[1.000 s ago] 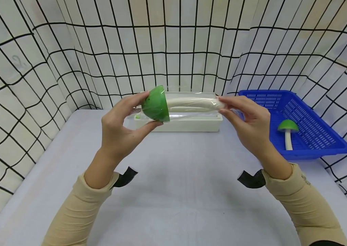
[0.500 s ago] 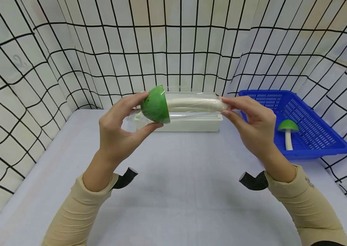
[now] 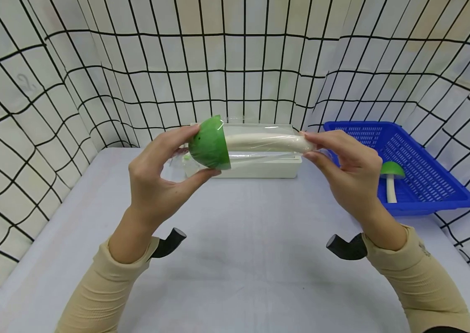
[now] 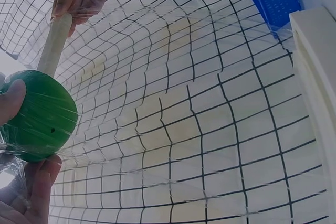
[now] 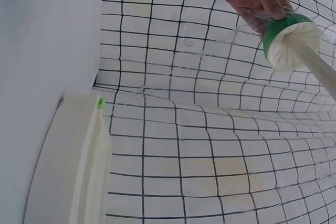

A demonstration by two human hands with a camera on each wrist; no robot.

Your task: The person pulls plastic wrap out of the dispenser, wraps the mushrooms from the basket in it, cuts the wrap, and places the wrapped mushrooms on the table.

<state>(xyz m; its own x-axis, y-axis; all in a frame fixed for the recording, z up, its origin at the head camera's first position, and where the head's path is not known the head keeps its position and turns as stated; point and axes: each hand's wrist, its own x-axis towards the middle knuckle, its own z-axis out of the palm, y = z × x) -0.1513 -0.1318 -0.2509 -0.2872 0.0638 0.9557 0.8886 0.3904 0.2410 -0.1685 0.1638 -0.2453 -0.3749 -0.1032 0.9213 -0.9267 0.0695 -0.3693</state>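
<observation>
A toy mushroom with a green cap (image 3: pixel 209 144) and a long white stem (image 3: pixel 264 141) is held sideways above the table. Clear plastic film covers it, with creases pulled tight over the cap in the left wrist view. My left hand (image 3: pixel 155 173) grips the cap between thumb and fingers, some film bunched behind it. At the other end, my right hand (image 3: pixel 349 169) pinches the stem's tip and the film there. The right wrist view shows the cap's pale underside (image 5: pixel 291 51). Behind the mushroom lies a long white box (image 3: pixel 255 170), partly hidden by it.
A blue plastic basket (image 3: pixel 430 206) stands at the right, holding another green-capped mushroom (image 3: pixel 391 185). White cloth (image 3: pixel 251 259) covers the table. Black wire grid (image 3: pixel 243 71) encloses the back and both sides. A small green piece (image 5: pixel 101 103) sits at the box's end.
My hands have drawn slightly apart, the right one moving right and the left one a little left. The mushroom's stem tip has shifted right, and both grips are kept.
</observation>
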